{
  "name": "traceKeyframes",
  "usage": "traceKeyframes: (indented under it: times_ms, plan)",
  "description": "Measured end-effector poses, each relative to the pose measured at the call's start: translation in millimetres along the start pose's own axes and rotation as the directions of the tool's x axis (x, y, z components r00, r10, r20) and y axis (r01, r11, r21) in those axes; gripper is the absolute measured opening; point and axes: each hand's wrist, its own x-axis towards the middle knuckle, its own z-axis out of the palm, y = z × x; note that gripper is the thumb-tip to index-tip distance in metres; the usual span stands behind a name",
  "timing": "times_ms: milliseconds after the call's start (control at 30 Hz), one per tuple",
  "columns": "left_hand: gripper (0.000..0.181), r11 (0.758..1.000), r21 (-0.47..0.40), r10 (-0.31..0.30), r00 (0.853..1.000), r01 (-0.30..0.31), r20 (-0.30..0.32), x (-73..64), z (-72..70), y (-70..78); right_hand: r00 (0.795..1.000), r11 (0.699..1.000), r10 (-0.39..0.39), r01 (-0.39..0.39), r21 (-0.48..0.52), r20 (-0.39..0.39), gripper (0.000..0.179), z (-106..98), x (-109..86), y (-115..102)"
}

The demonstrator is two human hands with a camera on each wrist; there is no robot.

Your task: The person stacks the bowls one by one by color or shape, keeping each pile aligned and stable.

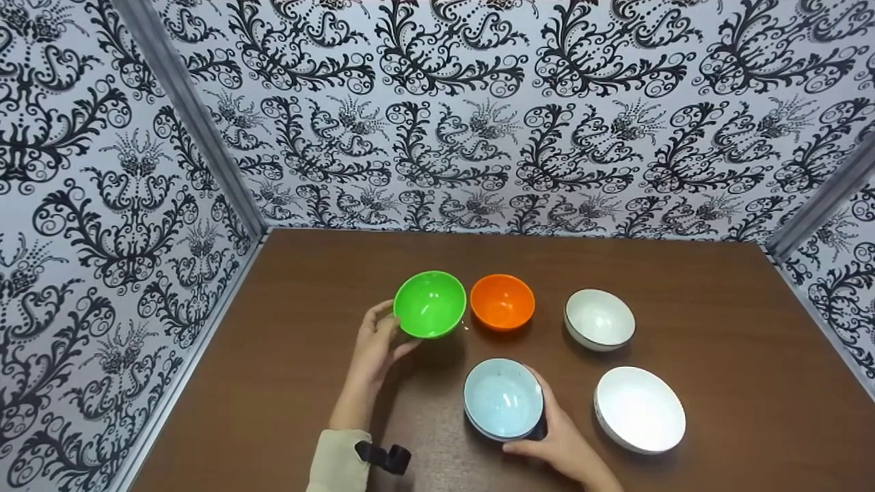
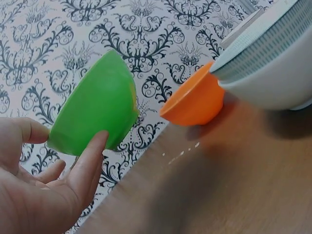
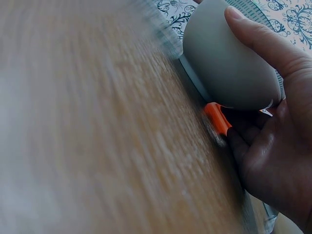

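Observation:
A bright green bowl is tilted in my left hand, which pinches it by the rim. In the left wrist view, the green bowl hangs above the table, the thumb and fingers of the left hand at its lower edge. My right hand grips the side of a light blue bowl. A second rim shows under that bowl, so two appear nested. From the right wrist, the right hand's thumb lies along the outer bowl's pale wall; its other fingers are partly hidden.
An orange bowl stands right of the green one. Farther right are a dark-rimmed white bowl and a larger white bowl. Small white specks lie on the brown table. Patterned walls enclose the table.

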Motion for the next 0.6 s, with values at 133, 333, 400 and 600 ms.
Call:
traceKeyframes:
  times_ms: [133, 333, 400, 600]
  plan:
    - [0.043, 1.000, 0.012, 0.000, 1.000, -0.001, 0.028, -5.6, 5.9, 4.9, 1.000, 1.000, -0.011, 0.011, 0.004, -0.005, 0.121, 0.0, -0.1, 0.3]
    - [0.043, 0.997, 0.080, 0.004, 0.993, -0.014, 0.122, -14.8, 15.4, 11.5, 0.999, 0.999, -0.036, 0.036, -0.002, -0.015, 0.121, 0.4, -0.5, 1.3]
    - [0.043, 0.994, 0.104, -0.001, 0.989, -0.015, 0.146, -17.4, 18.7, 12.9, 0.999, 0.999, -0.036, 0.036, -0.004, -0.014, 0.121, 0.4, -0.5, 1.2]
    - [0.043, 0.987, 0.156, 0.008, 0.981, -0.039, 0.193, -24.2, 27.5, 13.1, 1.000, 1.000, -0.030, 0.030, -0.006, 0.002, 0.119, -0.3, 0.5, 0.2]
